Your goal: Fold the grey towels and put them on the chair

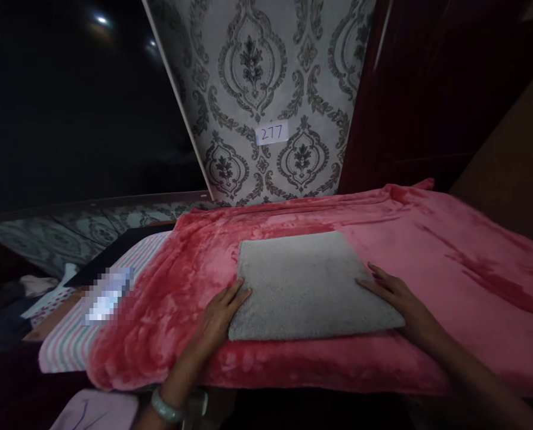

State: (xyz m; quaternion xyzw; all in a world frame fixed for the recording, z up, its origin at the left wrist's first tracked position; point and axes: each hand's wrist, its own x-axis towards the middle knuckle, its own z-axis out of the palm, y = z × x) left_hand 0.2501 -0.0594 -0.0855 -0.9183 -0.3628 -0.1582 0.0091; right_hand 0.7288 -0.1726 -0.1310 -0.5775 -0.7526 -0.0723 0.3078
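Observation:
A flat grey piece of plush cloth, perhaps a towel or small mat, lies spread on a pink-red fleece blanket. My left hand rests at the cloth's left side, its fingertips touching the edge. On the opposite side, my right hand has its fingers spread, some over the cloth's right edge and the others on or just above the blanket. Neither hand is closed around anything. A pale bracelet circles my left wrist.
Beneath the blanket, a striped cloth shows at the left, with a blurred bright object on it. A large dark screen stands behind at left. On the patterned wall hangs a paper label reading 277. A pink seat-like surface is at lower left.

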